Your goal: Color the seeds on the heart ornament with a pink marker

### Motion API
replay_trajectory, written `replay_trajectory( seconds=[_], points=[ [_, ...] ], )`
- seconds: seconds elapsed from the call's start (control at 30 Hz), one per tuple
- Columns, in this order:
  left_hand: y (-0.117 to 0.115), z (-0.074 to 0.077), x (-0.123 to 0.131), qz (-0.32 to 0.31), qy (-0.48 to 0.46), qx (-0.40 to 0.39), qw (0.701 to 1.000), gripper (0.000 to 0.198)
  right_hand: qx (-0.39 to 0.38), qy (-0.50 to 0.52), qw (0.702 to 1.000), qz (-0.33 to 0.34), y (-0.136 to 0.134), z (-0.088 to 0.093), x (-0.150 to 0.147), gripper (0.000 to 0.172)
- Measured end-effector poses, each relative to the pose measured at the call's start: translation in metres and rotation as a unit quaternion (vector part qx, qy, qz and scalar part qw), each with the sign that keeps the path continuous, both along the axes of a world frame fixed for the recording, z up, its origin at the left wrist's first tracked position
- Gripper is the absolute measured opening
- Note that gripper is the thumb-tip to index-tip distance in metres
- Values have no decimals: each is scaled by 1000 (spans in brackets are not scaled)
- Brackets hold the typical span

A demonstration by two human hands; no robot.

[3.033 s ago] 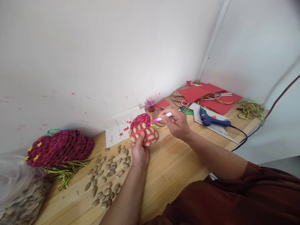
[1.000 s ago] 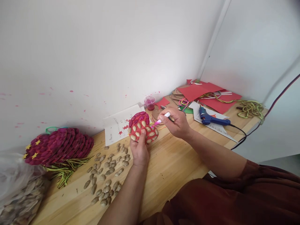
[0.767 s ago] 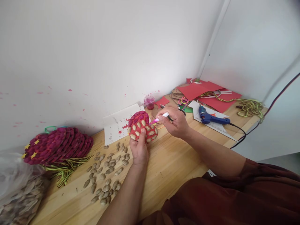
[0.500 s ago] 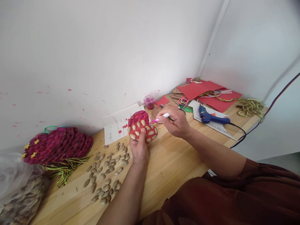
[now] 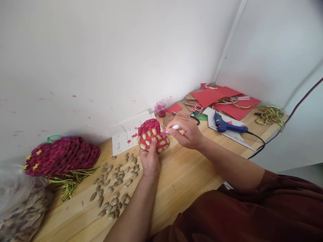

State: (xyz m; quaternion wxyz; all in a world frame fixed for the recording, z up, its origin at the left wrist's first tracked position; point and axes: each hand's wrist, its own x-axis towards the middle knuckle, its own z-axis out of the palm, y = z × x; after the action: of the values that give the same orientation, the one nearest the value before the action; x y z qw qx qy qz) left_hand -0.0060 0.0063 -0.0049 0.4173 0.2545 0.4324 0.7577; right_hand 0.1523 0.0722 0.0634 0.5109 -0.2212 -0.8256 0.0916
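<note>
My left hand [image 5: 149, 160] grips a red peanut-covered piece [image 5: 156, 141] from below, thumb across its front. Its upper peanuts are coated in glossy magenta paint, while the lower ones are bare tan. In my right hand [image 5: 187, 131] is a white-handled paintbrush [image 5: 174, 127], pinched near its pink-stained end. The brush tip meets the right side of the piece, beside the painted part. Behind the hands stands a clear cup of magenta paint [image 5: 161, 110]. Loose peanuts [image 5: 117, 183] lie scattered on the wooden table left of my left forearm.
Finished-looking magenta pieces [image 5: 68, 155] with yellow stars and green string are stacked at left, by a plastic bag of peanuts [image 5: 24, 211]. A blue glue gun [image 5: 228, 125] with a cord rests on paper at right. Red sheets [image 5: 214, 96] and green string [image 5: 271, 115] lie behind it.
My right hand has shifted slightly left and down, bringing the brush tip onto the piece. My left hand and the piece stay nearly still.
</note>
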Motion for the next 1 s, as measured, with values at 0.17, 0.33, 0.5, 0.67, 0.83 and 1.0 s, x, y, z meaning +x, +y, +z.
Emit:
replay_trajectory(
  seconds=[0.17, 0.33, 0.5, 0.67, 0.83, 1.0],
  points=[
    [0, 2, 0, 5, -22, -10, 1000, 58, 9, 0, 1000, -1, 0, 0, 1, 18],
    [1, 2, -2, 6, -34, -21, 999, 59, 0, 9, 1000, 0, 0, 1, 2, 20],
    [1, 4, -1, 24, -59, -38, 997, 54, -19, 33, 999, -1, 0, 2, 2, 21],
    [0, 8, -1, 31, -73, -48, 996, 50, -45, 49, 998, 5, 0, 4, 2, 27],
    [0, 9, -2, 28, -80, -44, 995, 49, -40, 44, 998, 4, 0, 5, 3, 31],
    [0, 9, -3, 26, -87, -42, 995, 44, -28, 62, 998, 16, 1, 4, 3, 23]
  ],
)
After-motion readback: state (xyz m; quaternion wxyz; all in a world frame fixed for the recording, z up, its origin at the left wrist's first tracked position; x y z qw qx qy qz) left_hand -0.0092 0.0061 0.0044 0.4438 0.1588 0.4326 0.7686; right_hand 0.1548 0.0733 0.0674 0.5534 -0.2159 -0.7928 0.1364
